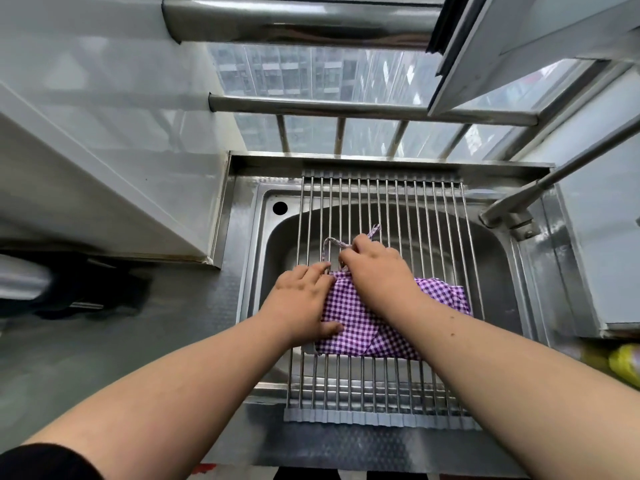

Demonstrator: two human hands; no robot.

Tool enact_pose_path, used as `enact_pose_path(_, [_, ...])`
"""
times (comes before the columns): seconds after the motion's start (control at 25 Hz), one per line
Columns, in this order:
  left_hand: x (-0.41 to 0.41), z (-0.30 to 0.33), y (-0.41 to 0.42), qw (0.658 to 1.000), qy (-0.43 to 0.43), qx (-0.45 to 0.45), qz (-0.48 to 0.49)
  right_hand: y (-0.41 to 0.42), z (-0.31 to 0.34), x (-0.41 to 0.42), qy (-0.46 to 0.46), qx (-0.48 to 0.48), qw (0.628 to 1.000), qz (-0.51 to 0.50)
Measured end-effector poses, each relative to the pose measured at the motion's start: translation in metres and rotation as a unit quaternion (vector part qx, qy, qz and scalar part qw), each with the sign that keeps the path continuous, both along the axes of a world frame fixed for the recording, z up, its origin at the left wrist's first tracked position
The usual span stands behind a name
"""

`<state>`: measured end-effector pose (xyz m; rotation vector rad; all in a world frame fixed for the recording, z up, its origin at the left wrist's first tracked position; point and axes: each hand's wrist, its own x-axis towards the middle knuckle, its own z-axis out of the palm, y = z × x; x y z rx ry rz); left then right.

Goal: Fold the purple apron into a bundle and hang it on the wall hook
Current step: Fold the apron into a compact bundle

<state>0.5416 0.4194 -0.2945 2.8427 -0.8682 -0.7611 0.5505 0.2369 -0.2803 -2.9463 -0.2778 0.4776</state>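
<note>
Nearest the person, the roll-up drying rack (377, 393) bridges the sink (284, 233) and serves as the work surface, and everything else sits in relation to it. On the rack's middle lies the purple apron (360, 323), already folded into a compact checked pad, so the bundle looks mostly formed. The left hand (304, 299) lies flat on the pad's left part, fingers fairly straight and thumb pressed on the cloth, probably to stop the folds springing open. Just beyond, at the pad's far edge, the right hand (375, 265) has its fingers curled around the apron's strap (330, 244), which loops out over the rack bars; it seems to be gathering a tie or hanging loop. Past the rack's far end stands the railed window (346, 109). No wall hook shows.
</note>
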Motion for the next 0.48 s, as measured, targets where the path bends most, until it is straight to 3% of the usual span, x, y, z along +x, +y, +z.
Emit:
enact_pose_path(0.2, [0.004,-0.002,0.003,1.000,0.008,0.001,-0.020,-0.010,0.006,0.016,-0.023,-0.060,0.994,0.092])
enact_pose_path(0.4, [0.009,-0.002,0.006,0.999,0.011,-0.007,-0.036,-0.011,0.016,0.015,0.043,-0.038,0.996,0.067])
enact_pose_path(0.48, [0.010,0.000,0.005,0.999,0.007,-0.005,-0.043,-0.013,0.014,0.014,0.068,-0.073,0.992,0.081])
